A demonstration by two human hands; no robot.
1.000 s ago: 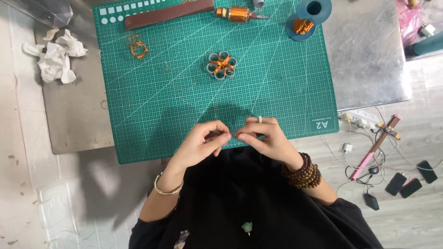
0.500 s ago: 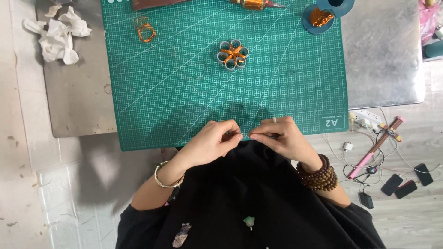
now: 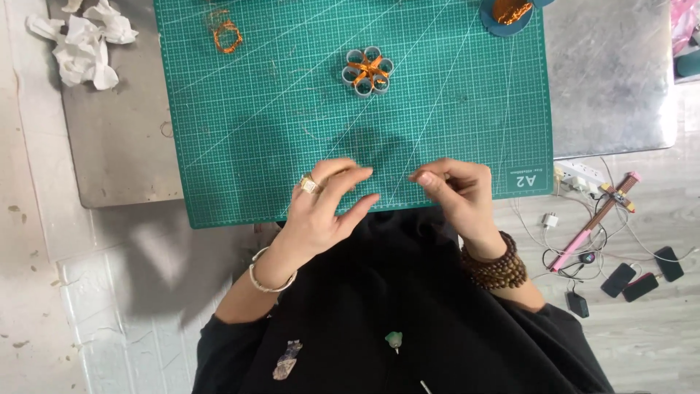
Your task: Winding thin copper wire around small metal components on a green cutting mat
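Note:
My left hand [image 3: 327,208], with a gold ring and a thin bangle, hovers over the near edge of a green cutting mat [image 3: 452,109]; its forefinger and thumb are slightly apart. My right hand [image 3: 456,191], wearing wooden bead bracelets, is about a hand's width to the right with its fingertips pinched together. Nothing shows between the fingers of either hand; anything there is too thin to make out. Farther up the mat lies a flower-shaped cluster of small grey rings bound with copper wire [image 3: 367,71].
A loose copper wire coil [image 3: 226,33] and a blue spool of copper wire [image 3: 510,13] lie at the mat's far edge. Crumpled white tissue [image 3: 80,44] sits on the metal table [image 3: 612,80]. On the floor at right: power strip [image 3: 580,174], pink-handled tool [image 3: 594,219], phones [image 3: 642,281].
My hands were touching at the mat's near edge; they have now drawn apart sideways. The view has shifted so the mat sits higher in frame.

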